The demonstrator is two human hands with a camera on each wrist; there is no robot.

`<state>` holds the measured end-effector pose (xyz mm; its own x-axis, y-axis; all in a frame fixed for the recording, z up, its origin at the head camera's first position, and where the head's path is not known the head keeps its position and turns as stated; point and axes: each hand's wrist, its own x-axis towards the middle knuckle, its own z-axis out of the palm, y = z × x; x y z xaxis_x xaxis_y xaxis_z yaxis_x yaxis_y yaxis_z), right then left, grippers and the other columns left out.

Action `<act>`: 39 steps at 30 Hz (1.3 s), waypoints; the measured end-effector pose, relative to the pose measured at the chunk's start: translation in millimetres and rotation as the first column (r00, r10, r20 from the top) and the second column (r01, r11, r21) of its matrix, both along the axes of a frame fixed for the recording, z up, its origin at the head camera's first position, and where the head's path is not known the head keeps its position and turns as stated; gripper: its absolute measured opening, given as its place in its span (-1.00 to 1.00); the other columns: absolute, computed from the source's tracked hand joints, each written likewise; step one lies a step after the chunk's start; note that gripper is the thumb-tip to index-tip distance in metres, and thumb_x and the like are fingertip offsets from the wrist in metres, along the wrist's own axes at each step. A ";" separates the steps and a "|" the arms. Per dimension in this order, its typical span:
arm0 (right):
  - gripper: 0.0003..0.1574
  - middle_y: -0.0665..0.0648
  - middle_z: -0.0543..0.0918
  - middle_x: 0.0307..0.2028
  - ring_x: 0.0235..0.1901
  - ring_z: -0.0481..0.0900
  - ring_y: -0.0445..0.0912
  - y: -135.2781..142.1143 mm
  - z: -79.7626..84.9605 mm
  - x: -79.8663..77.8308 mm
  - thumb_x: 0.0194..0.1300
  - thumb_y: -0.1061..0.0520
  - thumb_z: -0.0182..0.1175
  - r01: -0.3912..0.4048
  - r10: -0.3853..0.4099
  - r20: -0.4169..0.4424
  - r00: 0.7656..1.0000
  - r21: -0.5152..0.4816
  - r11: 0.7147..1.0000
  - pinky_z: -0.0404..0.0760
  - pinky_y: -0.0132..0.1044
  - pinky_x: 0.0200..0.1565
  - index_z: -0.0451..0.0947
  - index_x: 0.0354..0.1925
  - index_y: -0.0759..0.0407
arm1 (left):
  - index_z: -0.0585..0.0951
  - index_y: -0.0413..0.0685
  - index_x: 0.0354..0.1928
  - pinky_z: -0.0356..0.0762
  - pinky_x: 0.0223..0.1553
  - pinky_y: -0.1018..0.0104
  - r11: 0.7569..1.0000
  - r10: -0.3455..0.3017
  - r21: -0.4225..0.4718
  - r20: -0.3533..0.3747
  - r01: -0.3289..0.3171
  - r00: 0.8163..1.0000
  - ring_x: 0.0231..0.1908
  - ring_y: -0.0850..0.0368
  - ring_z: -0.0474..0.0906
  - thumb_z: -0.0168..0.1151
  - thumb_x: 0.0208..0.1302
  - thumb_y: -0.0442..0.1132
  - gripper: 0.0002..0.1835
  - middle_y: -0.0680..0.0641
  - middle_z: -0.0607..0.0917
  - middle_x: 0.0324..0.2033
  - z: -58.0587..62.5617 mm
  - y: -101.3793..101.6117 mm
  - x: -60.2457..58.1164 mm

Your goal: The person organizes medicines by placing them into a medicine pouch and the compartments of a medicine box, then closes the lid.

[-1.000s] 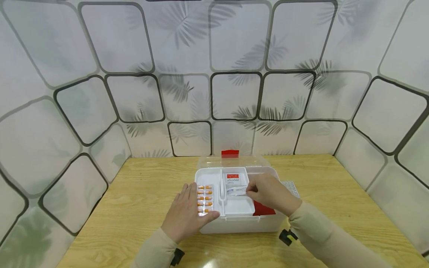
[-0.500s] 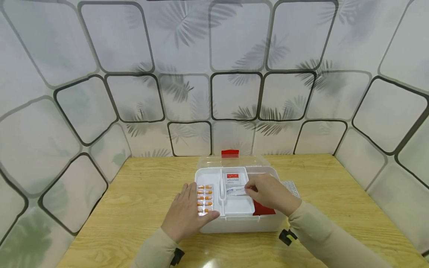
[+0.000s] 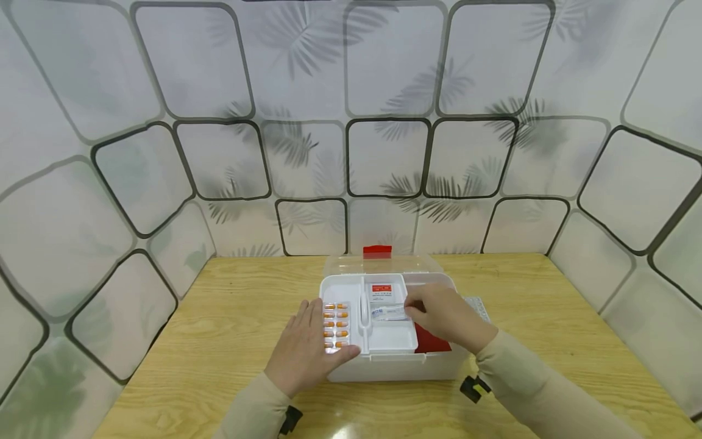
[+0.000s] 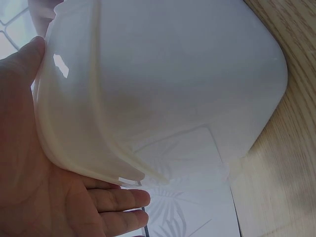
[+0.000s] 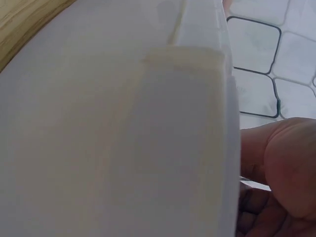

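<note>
An opened white medicine box (image 3: 395,367) holds a white inner tray (image 3: 392,341). My right hand (image 3: 444,314) reaches over the tray's right side and pinches the end of a flat white packet with blue print, like a wrapped adhesive bandage (image 3: 386,313). It lies in front of a white packet with a red label (image 3: 381,292). My left hand (image 3: 301,350) rests on the box's left side, fingers extended and thumb over the front corner. Beside it sits a blister pack of orange capsules (image 3: 336,326). In the right wrist view the box wall hides most of the fingers.
The clear lid (image 3: 340,264) with its red latch (image 3: 377,251) leans back behind the box. Something red (image 3: 432,342) lies in the box's right part. A silvery sheet (image 3: 478,308) shows beyond the right hand. The wooden table (image 3: 236,317) meets patterned cloth walls.
My right hand has shifted slightly left, then back right, still holding the packet's end. The left hand and the box stay in place.
</note>
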<state>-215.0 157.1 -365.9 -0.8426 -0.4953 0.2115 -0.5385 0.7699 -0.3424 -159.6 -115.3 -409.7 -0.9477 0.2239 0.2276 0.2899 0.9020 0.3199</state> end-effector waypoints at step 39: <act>-0.30 0.03 0.58 -0.40 -0.43 0.54 -0.17 265.5 -85.7 -27.6 0.41 -0.13 0.04 0.682 -0.360 0.727 0.584 -0.200 0.703 0.59 -0.31 -0.34 0.38 -0.10 0.59 | 0.11 -0.43 0.40 0.14 0.29 -0.19 1.000 -0.009 0.001 0.027 0.009 1.000 0.38 -0.28 0.07 -0.04 0.03 0.60 0.26 -0.35 0.21 0.37 0.4 0.2 0.5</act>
<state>-242.6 422.6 -451.6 -0.9231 0.0849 -0.3750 0.3613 0.5253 -0.7704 -159.1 -115.1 -409.3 -0.9513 0.2324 0.2025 0.2896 0.8989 0.3289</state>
